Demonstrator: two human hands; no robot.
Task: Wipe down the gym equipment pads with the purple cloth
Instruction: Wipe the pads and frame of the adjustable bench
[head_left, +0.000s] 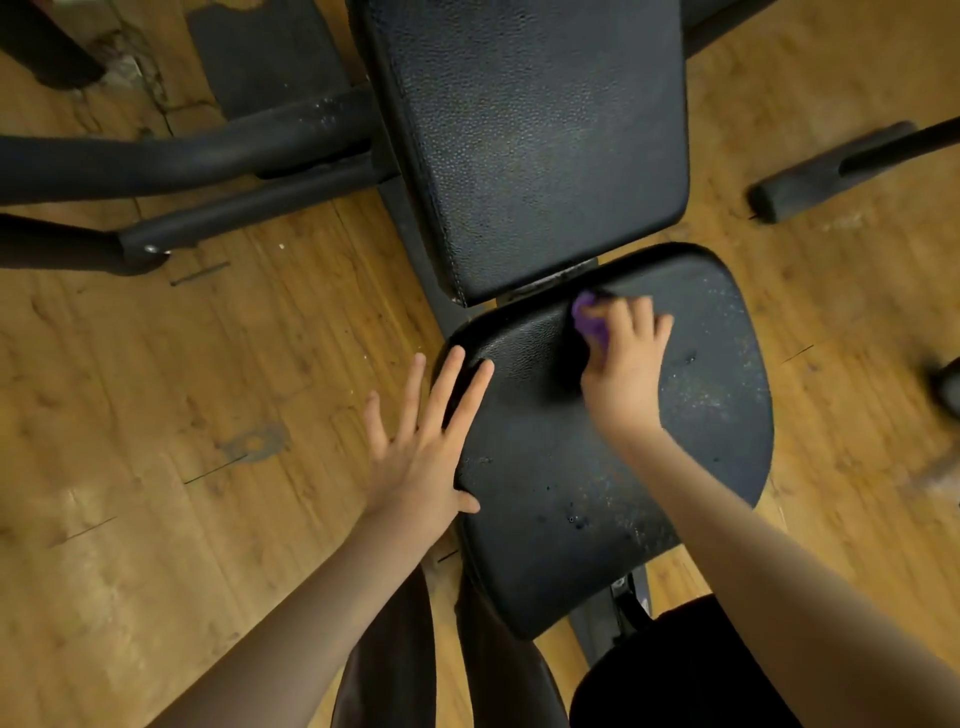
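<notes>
My right hand (626, 364) had its fingers (641, 317) curled down over the purple cloth (589, 322), bunching it into a small wad against the seat pad (675, 441). Only a little of the cloth showed, poking out past my knuckles on the thumb side; the rest was hidden under my palm, and the hand was slightly blurred. The cloth sat on the far part of the seat pad, just short of the gap where the back pad (535, 140) began beyond my fingertips.

My left hand (421, 441) lay flat, its fingers (447, 384) straight and spread and holding nothing. The fingertips and the thumb rested on the near-left edge of the seat pad, while the palm hung out over the wooden floor (156, 415). The two hands were apart, with a stretch of bare black pad between them.

Out to the right of my right hand the seat pad was speckled with pale flecks and a few dark droplets. Beyond the back pad, to the left of my left hand, the black frame tubes (182, 161) of the bench ran across the floor. Far off to the right lay a black foam-covered handle (831, 171). Below my forearms I could see my own dark-trousered legs (395, 665).
</notes>
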